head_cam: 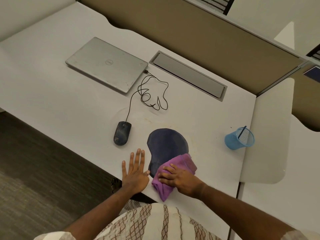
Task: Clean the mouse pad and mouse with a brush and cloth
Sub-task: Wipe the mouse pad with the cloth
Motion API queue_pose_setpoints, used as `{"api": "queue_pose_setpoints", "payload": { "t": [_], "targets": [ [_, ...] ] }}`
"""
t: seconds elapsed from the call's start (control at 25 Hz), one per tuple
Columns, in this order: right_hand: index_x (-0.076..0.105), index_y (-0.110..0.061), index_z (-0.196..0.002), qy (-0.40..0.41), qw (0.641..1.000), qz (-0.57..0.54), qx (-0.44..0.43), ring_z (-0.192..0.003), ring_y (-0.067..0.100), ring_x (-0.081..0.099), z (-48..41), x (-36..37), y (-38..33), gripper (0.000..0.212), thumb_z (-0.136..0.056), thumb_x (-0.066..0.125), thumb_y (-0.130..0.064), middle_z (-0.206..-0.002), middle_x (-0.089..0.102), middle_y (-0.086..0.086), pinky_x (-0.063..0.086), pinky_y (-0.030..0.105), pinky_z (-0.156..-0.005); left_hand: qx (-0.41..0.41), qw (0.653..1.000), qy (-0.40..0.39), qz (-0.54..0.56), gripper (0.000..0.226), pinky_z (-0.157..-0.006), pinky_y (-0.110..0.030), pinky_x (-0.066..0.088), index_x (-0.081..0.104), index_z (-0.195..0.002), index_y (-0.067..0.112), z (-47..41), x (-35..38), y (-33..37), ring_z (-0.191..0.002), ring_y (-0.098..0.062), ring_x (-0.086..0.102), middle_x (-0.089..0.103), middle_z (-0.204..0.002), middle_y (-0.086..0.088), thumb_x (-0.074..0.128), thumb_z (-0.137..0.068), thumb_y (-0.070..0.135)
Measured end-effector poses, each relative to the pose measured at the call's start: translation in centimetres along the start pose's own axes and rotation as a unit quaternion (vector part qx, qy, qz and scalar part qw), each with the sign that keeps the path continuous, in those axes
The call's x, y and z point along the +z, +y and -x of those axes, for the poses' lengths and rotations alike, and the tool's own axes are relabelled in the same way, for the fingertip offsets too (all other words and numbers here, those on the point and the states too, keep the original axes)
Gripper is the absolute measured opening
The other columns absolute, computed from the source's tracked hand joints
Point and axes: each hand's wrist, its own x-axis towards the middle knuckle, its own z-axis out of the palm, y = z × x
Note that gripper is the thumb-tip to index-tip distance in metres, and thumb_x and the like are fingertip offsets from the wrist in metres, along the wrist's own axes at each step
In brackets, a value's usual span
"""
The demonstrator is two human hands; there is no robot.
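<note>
A dark navy mouse pad [166, 144] lies near the desk's front edge. A purple cloth [181, 164] covers its near end, and my right hand [180, 179] presses flat on the cloth with fingers spread. My left hand [135, 172] rests flat on the desk just left of the pad, its thumb touching the pad's edge. A dark wired mouse [122, 133] sits on the desk left of the pad, apart from both hands. A thin dark brush handle [242, 131] sticks out of a blue mesh cup [239, 138] to the right.
A closed silver laptop [107, 64] lies at the back left, with the mouse cable [154, 91] coiled beside it. A grey cable hatch [187, 75] is set into the desk [69, 101] by the tan partition. The desk's front edge drops to dark carpet on the left.
</note>
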Motion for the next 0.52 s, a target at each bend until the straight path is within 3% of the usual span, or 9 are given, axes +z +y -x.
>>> {"api": "queue_pose_setpoints", "payload": {
  "t": [0.2, 0.28, 0.4, 0.52],
  "targets": [
    [0.032, -0.028, -0.152, -0.067, 0.998, 0.0, 0.012, -0.151, 0.018, 0.007, 2.3, -0.4, 1.1, 0.061, -0.097, 0.045, -0.002, -0.161, 0.022, -0.003, -0.014, 0.036, -0.116, 0.0, 1.0, -0.006, 0.001, 0.083, -0.108, -0.054, -0.029, -0.046, -0.139, 0.027, -0.2, 0.0, -0.1, -0.138, -0.021, -0.045, -0.056, -0.145, 0.005, 0.024, -0.103, 0.052],
    [0.036, -0.027, -0.15, -0.067, 0.998, -0.006, 0.015, -0.151, 0.019, 0.012, 2.6, -0.9, 1.0, 0.06, -0.096, 0.049, -0.003, -0.16, 0.027, -0.003, -0.012, 0.032, -0.115, 0.001, 1.0, -0.005, 0.003, 0.082, -0.107, -0.053, -0.03, -0.046, -0.14, 0.028, -0.2, 0.1, -0.2, -0.138, -0.021, -0.046, -0.055, -0.145, 0.005, 0.023, -0.103, 0.053],
    [0.047, -0.029, -0.144, 0.017, 0.998, -0.038, 0.046, -0.147, 0.018, 0.024, 2.4, -2.1, 0.6, 0.057, -0.092, 0.056, -0.01, -0.155, 0.037, -0.005, -0.003, 0.027, -0.115, 0.01, 1.0, -0.002, 0.007, 0.082, -0.109, -0.055, -0.028, -0.045, -0.14, 0.028, -0.2, 0.2, -0.4, -0.137, -0.02, -0.047, -0.053, -0.147, 0.006, 0.023, -0.103, 0.053],
    [0.05, -0.031, -0.142, 0.103, 0.991, -0.052, 0.065, -0.146, 0.019, 0.028, -1.2, -2.3, -1.0, 0.055, -0.09, 0.056, -0.014, -0.155, 0.038, -0.006, 0.008, 0.031, -0.118, 0.026, 1.0, -0.011, -0.003, 0.089, -0.107, -0.054, -0.03, -0.044, -0.141, 0.026, -0.2, 0.0, -0.7, -0.136, -0.021, -0.047, -0.054, -0.146, 0.004, 0.025, -0.098, 0.062]
  ]
}}
